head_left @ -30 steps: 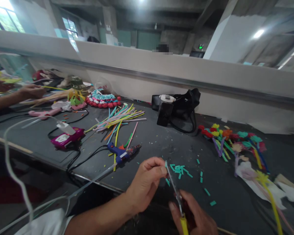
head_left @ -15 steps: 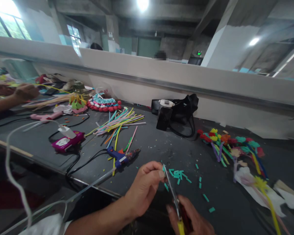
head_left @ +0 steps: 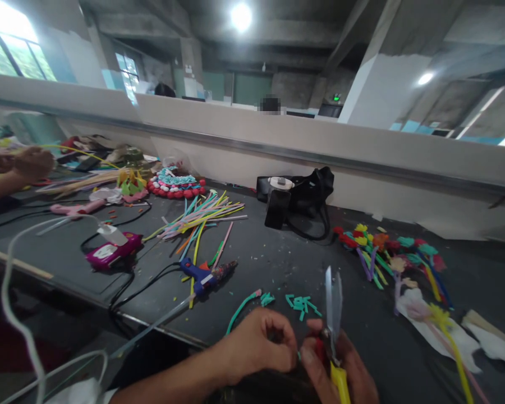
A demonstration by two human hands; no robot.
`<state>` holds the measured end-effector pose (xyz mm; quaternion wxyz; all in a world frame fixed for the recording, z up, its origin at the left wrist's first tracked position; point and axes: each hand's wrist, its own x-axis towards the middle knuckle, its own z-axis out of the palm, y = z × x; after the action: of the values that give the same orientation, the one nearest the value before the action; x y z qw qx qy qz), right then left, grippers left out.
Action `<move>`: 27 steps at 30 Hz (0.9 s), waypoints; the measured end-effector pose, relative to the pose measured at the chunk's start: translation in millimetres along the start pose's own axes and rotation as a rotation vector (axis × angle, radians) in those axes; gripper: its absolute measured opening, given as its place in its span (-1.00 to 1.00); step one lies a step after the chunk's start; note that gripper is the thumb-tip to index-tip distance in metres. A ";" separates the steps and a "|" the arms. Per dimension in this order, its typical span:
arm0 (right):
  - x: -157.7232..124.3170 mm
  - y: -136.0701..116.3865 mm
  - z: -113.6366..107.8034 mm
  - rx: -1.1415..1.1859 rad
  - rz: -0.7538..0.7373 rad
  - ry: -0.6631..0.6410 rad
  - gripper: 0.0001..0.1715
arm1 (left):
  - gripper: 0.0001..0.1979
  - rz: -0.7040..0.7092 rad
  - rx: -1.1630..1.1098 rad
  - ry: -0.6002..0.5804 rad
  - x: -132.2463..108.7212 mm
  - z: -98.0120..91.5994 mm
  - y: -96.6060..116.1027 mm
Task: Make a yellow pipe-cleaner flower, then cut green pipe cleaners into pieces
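My right hand grips a pair of scissors with a yellow and red handle, its blades pointing up and slightly parted. Close beside it, my left hand is curled with thumb and fingers together. A tiny green bit shows at its fingertips, too small to tell whether it is pinched. Beyond the left hand lies a curved green fuzzy stem with a pinkish tip, beside a green bunch. Short cut green pieces are scattered on the dark table in front of the scissors.
A blue glue gun, a heap of coloured fuzzy stems and a purple power block lie to the left. A black bag stands behind; fuzzy flowers lie right. A co-worker's hand is far left.
The scissors have swung upright and away from my left hand. My left hand has come down, nearer my body. The curved green stem and bunch now show on the table beyond it.
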<state>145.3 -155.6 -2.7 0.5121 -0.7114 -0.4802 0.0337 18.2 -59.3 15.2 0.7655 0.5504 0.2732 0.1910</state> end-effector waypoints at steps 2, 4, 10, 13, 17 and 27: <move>1.5 1.0 -1.2 0.012 -0.029 -0.008 -0.45 | -0.91 -0.028 0.087 -0.006 0.9 2.3 -6.4; 2.0 3.6 -0.3 0.020 -0.072 -0.015 -0.47 | -0.93 -0.036 0.159 -0.008 1.2 4.9 -9.8; 3.3 16.4 1.9 -0.037 -0.117 0.055 -0.53 | -0.96 0.199 0.542 0.144 -3.2 11.8 -7.4; 8.1 23.4 -3.0 -0.077 -0.186 0.007 -0.62 | -0.91 0.542 0.822 0.181 -6.5 14.4 -4.1; 14.3 24.5 -6.8 -0.104 -0.219 -0.088 -0.66 | -0.84 0.732 1.048 0.172 -8.3 16.7 -1.8; 0.2 6.5 6.2 -0.145 -0.165 -0.088 -0.51 | -0.92 0.303 -0.283 0.287 -4.6 0.6 19.1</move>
<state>146.2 -151.2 -10.5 0.4390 -0.7024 -0.5602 -0.0123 15.2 -56.3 34.4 0.7509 0.4396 0.2643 0.4160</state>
